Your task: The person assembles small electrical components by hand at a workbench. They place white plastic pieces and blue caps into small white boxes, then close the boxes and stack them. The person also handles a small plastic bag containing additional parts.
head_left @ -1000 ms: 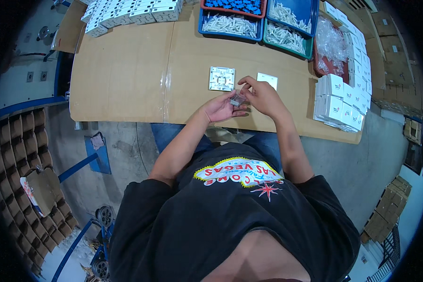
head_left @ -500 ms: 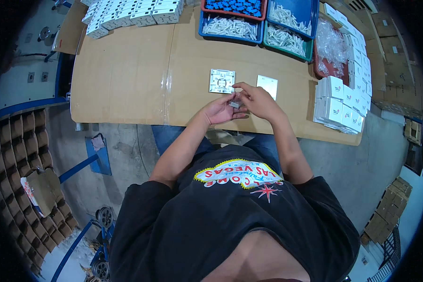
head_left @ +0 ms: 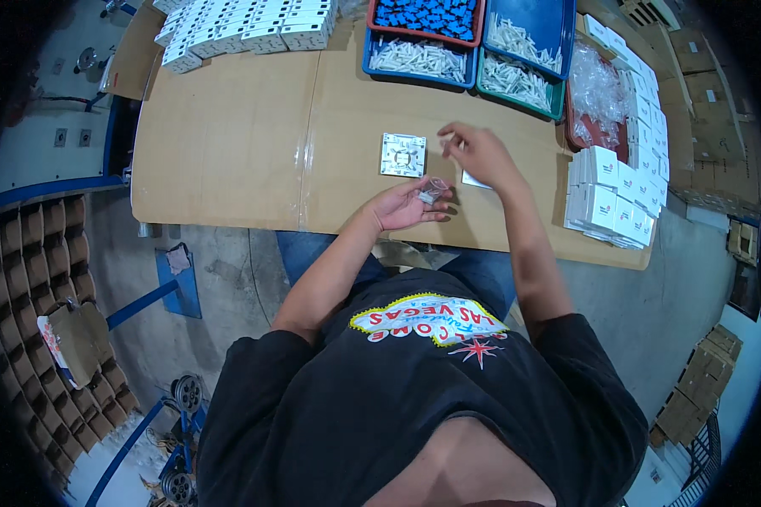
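Note:
My left hand (head_left: 402, 205) is palm up near the table's front edge, its fingers loosely curled. On its fingers rests a small clear plastic bag (head_left: 432, 191) with small whitish pieces that I cannot make out. Farther right and raised, my right hand (head_left: 479, 155) has bent fingers, thumb and index apart, and nothing shows between them. Just beyond my left hand lies a square white frame with metal parts (head_left: 403, 155). A flat white plate (head_left: 475, 179) sits under my right hand, which hides most of it.
Cardboard covers the table (head_left: 228, 144). White boxes (head_left: 604, 194) are stacked at the right, and rows of white square units (head_left: 254, 29) stand at the far left. Trays of white plugs (head_left: 418, 61), a tray of blue pieces (head_left: 423, 17) and clear bags (head_left: 596, 93) are at the back.
My right hand has moved away from my left, up and to the right, and now covers much of the white plate. The clear bag shows more fully on my left hand.

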`<state>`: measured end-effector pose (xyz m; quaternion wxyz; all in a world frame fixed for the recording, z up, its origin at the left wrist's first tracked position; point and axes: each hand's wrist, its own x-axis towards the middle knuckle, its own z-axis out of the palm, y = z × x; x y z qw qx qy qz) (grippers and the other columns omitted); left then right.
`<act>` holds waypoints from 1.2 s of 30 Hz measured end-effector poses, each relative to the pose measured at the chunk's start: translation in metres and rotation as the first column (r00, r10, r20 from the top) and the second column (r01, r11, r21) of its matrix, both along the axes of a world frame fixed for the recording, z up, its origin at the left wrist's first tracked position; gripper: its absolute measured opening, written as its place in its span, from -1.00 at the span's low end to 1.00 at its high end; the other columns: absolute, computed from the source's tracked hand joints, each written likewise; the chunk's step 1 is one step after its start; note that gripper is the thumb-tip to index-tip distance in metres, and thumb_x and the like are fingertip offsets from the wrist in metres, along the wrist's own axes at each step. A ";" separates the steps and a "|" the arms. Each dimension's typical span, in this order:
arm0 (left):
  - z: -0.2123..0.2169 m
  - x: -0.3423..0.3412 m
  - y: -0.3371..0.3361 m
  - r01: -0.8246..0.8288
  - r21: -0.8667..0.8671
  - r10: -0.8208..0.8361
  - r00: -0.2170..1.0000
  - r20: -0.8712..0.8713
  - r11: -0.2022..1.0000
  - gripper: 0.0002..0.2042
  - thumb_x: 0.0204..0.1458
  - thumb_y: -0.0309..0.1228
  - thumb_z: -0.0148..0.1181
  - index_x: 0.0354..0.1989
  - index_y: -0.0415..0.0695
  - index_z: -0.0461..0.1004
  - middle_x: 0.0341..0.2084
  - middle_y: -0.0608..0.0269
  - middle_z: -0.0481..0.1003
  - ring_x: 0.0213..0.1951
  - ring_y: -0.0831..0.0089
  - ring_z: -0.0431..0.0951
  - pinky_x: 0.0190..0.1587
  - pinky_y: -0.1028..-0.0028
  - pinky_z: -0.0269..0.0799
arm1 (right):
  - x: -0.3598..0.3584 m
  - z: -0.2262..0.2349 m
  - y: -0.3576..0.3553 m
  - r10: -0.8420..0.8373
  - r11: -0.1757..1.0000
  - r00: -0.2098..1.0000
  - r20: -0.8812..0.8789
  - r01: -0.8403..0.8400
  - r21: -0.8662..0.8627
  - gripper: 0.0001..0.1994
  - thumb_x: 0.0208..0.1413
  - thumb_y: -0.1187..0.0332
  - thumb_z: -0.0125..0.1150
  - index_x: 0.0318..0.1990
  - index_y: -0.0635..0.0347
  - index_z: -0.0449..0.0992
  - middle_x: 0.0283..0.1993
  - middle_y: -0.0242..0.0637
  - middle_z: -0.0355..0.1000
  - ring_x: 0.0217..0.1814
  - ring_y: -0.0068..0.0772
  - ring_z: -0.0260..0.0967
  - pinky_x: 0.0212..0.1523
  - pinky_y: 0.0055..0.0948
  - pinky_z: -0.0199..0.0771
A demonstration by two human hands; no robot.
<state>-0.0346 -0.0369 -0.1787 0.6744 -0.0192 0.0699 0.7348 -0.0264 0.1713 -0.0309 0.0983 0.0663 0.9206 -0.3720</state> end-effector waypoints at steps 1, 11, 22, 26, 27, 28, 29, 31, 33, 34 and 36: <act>-0.002 0.000 0.000 0.012 0.019 -0.012 1.000 0.001 1.000 -0.47 0.41 -0.07 -0.06 0.37 -0.19 0.29 0.11 0.11 0.52 0.10 0.23 0.55 0.32 0.10 0.35 | -0.014 -0.004 0.009 -0.011 0.999 0.997 -0.077 0.015 0.042 -0.76 0.25 0.31 0.20 0.02 0.10 0.59 -0.27 -0.18 0.65 -0.25 -0.25 0.63 -0.20 -0.28 0.55; -0.004 -0.006 0.002 0.086 0.007 -0.086 0.996 0.016 0.996 -0.43 0.40 -0.03 -0.09 0.38 -0.22 0.27 0.11 0.10 0.53 0.09 0.21 0.56 0.30 0.13 0.37 | -0.154 -0.055 0.026 0.010 0.943 0.866 -0.500 0.159 0.294 -0.84 0.18 0.37 0.18 -0.17 0.01 0.68 -0.08 -0.22 0.57 -0.04 -0.03 0.55 -0.09 -0.08 0.58; -0.003 -0.002 0.000 0.053 -0.004 -0.053 0.996 -0.071 0.999 -0.47 0.37 -0.12 0.02 0.38 -0.20 0.28 0.13 0.15 0.50 0.09 0.25 0.53 0.32 0.11 0.36 | -0.177 -0.067 0.032 0.062 0.914 0.897 -0.439 0.126 0.386 -0.86 0.20 0.36 0.12 -0.20 0.06 0.61 -0.09 -0.21 0.46 0.02 -0.07 0.50 -0.10 -0.02 0.56; 0.002 0.005 0.001 -0.075 -0.081 0.062 0.987 -0.150 0.994 -0.48 0.37 -0.12 0.04 0.36 -0.21 0.30 0.09 0.15 0.51 0.07 0.28 0.53 0.27 0.16 0.41 | -0.153 -0.044 0.042 -0.186 0.977 0.841 -0.508 0.212 -0.008 -0.82 0.21 0.35 0.24 -0.06 0.07 0.59 -0.16 -0.18 0.58 -0.21 -0.12 0.55 -0.18 -0.22 0.55; 0.004 0.007 0.003 -0.132 -0.112 0.110 0.976 -0.190 0.985 -0.48 0.37 -0.11 0.04 0.35 -0.21 0.31 0.08 0.15 0.52 0.07 0.28 0.53 0.26 0.17 0.42 | -0.141 -0.047 0.043 -0.328 0.943 0.775 -0.540 0.238 -0.232 -0.79 0.17 0.43 0.31 -0.03 0.10 0.59 -0.22 -0.24 0.63 -0.31 -0.38 0.54 -0.24 -0.40 0.51; 0.012 0.009 0.003 -0.194 -0.118 0.165 0.962 -0.216 0.974 -0.49 0.37 -0.11 0.03 0.34 -0.22 0.32 0.07 0.15 0.52 0.06 0.28 0.54 0.24 0.19 0.43 | -0.121 -0.040 0.040 -0.359 0.921 0.785 -0.505 0.210 -0.329 -0.78 0.19 0.45 0.30 -0.02 0.14 0.58 -0.22 -0.26 0.62 -0.29 -0.46 0.53 -0.25 -0.45 0.49; 0.025 0.009 0.001 -0.258 -0.127 0.223 0.945 -0.240 0.958 -0.49 0.37 -0.10 0.03 0.33 -0.22 0.33 0.07 0.14 0.52 0.06 0.28 0.54 0.23 0.20 0.44 | -0.095 -0.023 0.033 -0.385 0.886 0.799 -0.461 0.181 -0.426 -0.78 0.20 0.47 0.29 0.00 0.17 0.57 -0.22 -0.29 0.62 -0.27 -0.54 0.51 -0.25 -0.50 0.48; 0.056 0.006 0.001 -0.337 -0.121 0.301 0.922 -0.241 0.934 -0.49 0.38 -0.09 0.01 0.32 -0.23 0.34 0.06 0.12 0.52 0.04 0.28 0.55 0.20 0.22 0.46 | -0.042 0.004 0.021 -0.436 0.814 0.818 -0.375 0.180 -0.553 -0.78 0.22 0.50 0.27 0.01 0.23 0.55 -0.22 -0.31 0.62 -0.24 -0.64 0.49 -0.25 -0.57 0.46; 0.090 -0.004 0.001 -0.388 -0.099 0.362 0.909 -0.208 0.916 -0.49 0.40 -0.08 -0.02 0.31 -0.24 0.35 0.06 0.10 0.53 0.03 0.27 0.56 0.17 0.24 0.48 | 0.000 0.021 0.009 -0.476 0.752 0.828 -0.297 0.208 -0.626 -0.80 0.25 0.51 0.26 0.00 0.30 0.52 -0.20 -0.31 0.62 -0.20 -0.67 0.48 -0.24 -0.62 0.45; 0.103 -0.007 0.001 -0.391 -0.089 0.365 0.906 -0.216 0.916 -0.49 0.40 -0.08 -0.04 0.31 -0.24 0.35 0.06 0.10 0.53 0.03 0.27 0.56 0.16 0.24 0.49 | 0.014 0.029 0.004 -0.498 0.716 0.827 -0.260 0.223 -0.662 -0.80 0.25 0.51 0.27 0.00 0.30 0.50 -0.20 -0.30 0.62 -0.20 -0.66 0.49 -0.24 -0.62 0.45; 0.120 -0.010 0.005 -0.385 -0.066 0.362 0.904 -0.228 0.920 -0.48 0.41 -0.07 -0.06 0.31 -0.24 0.34 0.07 0.10 0.54 0.02 0.27 0.57 0.15 0.24 0.49 | 0.036 0.042 -0.008 -0.546 0.638 0.817 -0.185 0.262 -0.724 -0.80 0.26 0.50 0.27 -0.01 0.32 0.48 -0.21 -0.29 0.62 -0.20 -0.65 0.49 -0.23 -0.63 0.45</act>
